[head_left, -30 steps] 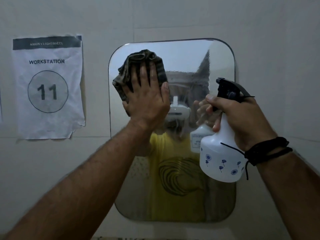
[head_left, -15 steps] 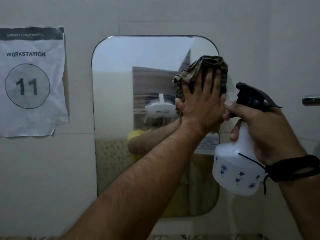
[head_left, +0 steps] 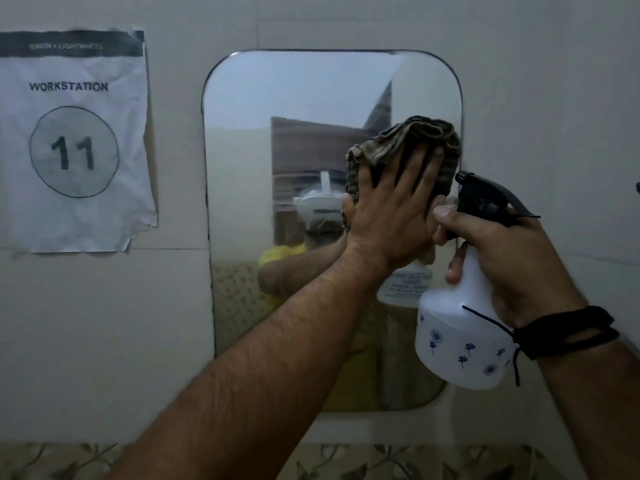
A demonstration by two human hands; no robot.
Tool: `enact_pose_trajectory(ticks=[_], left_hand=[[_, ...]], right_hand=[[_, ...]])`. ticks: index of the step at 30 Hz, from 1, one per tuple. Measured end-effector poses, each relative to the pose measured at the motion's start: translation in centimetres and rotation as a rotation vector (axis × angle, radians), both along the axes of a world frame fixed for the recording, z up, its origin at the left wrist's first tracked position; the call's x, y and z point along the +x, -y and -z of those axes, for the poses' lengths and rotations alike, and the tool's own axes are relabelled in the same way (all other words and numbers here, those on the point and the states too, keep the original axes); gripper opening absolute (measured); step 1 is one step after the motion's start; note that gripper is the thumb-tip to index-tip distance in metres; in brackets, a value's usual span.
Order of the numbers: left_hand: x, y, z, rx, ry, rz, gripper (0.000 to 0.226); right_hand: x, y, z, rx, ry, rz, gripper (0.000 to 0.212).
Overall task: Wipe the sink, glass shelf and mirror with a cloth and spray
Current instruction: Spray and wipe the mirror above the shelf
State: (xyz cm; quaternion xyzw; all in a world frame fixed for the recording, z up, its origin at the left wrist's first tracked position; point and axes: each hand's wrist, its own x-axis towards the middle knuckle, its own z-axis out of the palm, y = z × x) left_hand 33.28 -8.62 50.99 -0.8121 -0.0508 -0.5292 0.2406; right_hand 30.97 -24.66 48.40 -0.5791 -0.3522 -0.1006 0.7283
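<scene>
In the head view, your left hand (head_left: pixel 391 216) lies flat with its fingers spread, pressing a bunched olive-brown cloth (head_left: pixel 408 140) against the mirror (head_left: pixel 294 109); the palm pins the cloth rather than closing around it, and the fabric bulges out above and to the left of your fingertips. The cloth sits on the right half of the glass, at about mid height, with its right edge at the mirror's right border. Your right hand (head_left: pixel 509 261) is wrapped around the neck of a white spray bottle (head_left: pixel 460 344), held upright just to the right of your left hand and nearer to you than the wall, over the mirror's lower right corner. The bottle has a black trigger head (head_left: pixel 485 199) pointing left toward the cloth, and small blue flowers printed on its round body. Your thumb lies along the side of the head; whether a finger rests on the trigger cannot be told. A black cord bracelet (head_left: pixel 568 330) circles your right wrist. The mirror has rounded corners and hangs on a pale tiled wall (head_left: pixel 554 98). On the wall to the far left is a crumpled paper sign (head_left: pixel 76 143) reading WORKSTATION 11. A strip of leaf-patterned tile (head_left: pixel 398 462) runs along the bottom edge.
</scene>
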Motion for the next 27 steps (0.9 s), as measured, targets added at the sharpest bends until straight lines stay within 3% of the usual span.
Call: enact_pose_trajectory(ticks=[13, 17, 22, 27], left_hand=[[-10.4, -13.3, 2.3, -0.175, 0.227, -0.112, 0.064], [-11.7, -15.1, 2.7, -0.244, 0.273, -0.134, 0.065], [-12.2, -15.9, 3.9, -0.291, 0.262, -0.130, 0.067], [-11.8, -15.2, 6.5, -0.319, 0.234, -0.081, 0.068]], right_hand=[[-3.9, -4.3, 1.6, -0.044, -0.037, -0.068, 0.023], [-4.1, -5.4, 2.5, -0.098, -0.026, -0.092, 0.015], [-3.9, -6.9, 3.7, -0.090, -0.059, -0.129, 0.024], [-3.9, -8.2, 4.6, -0.085, -0.073, -0.115, 0.014]])
